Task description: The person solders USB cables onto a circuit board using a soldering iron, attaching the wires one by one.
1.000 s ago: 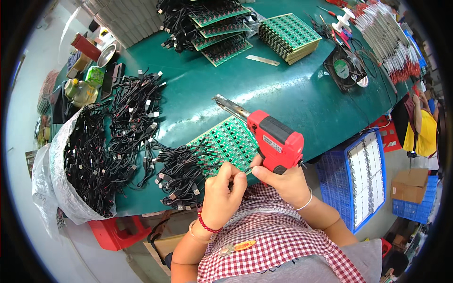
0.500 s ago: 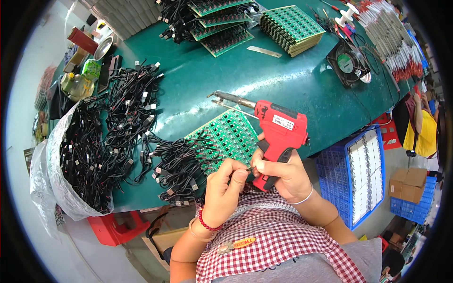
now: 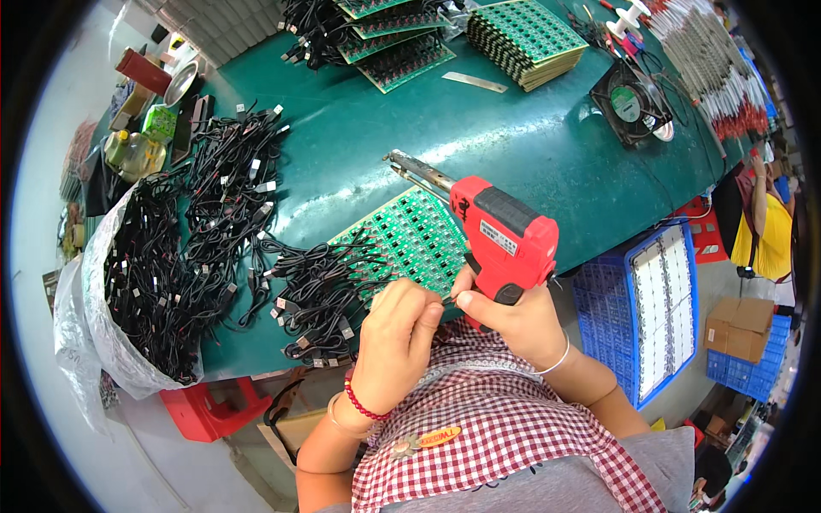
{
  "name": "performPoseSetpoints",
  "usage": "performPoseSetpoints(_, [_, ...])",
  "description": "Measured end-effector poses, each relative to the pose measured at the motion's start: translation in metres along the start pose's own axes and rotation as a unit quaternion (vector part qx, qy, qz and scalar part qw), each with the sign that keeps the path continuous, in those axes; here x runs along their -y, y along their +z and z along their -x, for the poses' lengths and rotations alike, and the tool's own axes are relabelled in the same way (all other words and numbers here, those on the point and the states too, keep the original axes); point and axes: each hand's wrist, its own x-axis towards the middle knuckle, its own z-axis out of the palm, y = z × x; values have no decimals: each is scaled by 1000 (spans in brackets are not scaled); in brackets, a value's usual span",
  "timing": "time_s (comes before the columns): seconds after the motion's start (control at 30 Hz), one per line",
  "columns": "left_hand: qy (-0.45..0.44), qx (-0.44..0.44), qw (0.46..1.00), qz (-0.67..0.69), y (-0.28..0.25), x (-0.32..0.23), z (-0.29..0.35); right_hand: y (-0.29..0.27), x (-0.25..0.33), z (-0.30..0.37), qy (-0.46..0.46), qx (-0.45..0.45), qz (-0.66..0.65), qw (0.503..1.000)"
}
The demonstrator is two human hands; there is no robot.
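A red and black soldering gun [image 3: 511, 229] is in my right hand [image 3: 528, 323], its fingers wrapped round the handle. The metal tip points up and left, raised over the far side of a green circuit board panel [image 3: 419, 235]. Closed in a pinch, my left hand [image 3: 395, 338] hovers by the panel's near edge, left of the gun; whatever lies between its fingers is hidden. Black USB cables [image 3: 312, 286] fan out from the panel's left part, their thin ends lying on the board.
More black cables [image 3: 227, 188] heap on the left, some in a clear plastic bag [image 3: 137, 342]. Stacked boards [image 3: 526, 43], a metal ruler [image 3: 475, 82] and a small fan [image 3: 629, 107] stand farther back. A blue crate [image 3: 603, 316] sits right of the table. Another person in yellow [image 3: 761, 239] is at far right.
The soldering gun has tilted, its body swinging a little lower and its tip rising. My left hand has drawn slightly left, away from my right hand. The view has shifted slightly.
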Motion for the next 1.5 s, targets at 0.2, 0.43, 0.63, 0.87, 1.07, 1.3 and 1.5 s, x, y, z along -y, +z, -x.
performPoseSetpoints(0.2, [-73, -71, 992, 68, 9, -16, 2, 11, 3, 2, -56, -64, -38, 996])
performPoseSetpoints(0.43, [-43, -57, 997, 10, 10, -14, -1, 5, 0, 0, 1, -54, -32, 998])
performPoseSetpoints(0.63, [-30, -50, 998, -1, 4, -10, -13, 16, 0, -6, -50, -75, -87, 992])
performPoseSetpoints(0.87, [-16, -3, 998, -67, -40, 10, -51, 1, -12, -21, -36, -57, -99, 993])
performPoseSetpoints(1.07, [-20, 45, 982, -181, -39, 68, -86, -18, -15, -22, -3, -111, -155, 982])
performPoseSetpoints(1.3, [-5, 55, 978, -203, -29, 87, -84, -18, -18, -3, 23, -94, -232, 968])
performPoseSetpoints(1.5, [-21, 58, 979, -195, -23, 86, -80, -20, -24, 9, 14, -113, -150, 982])
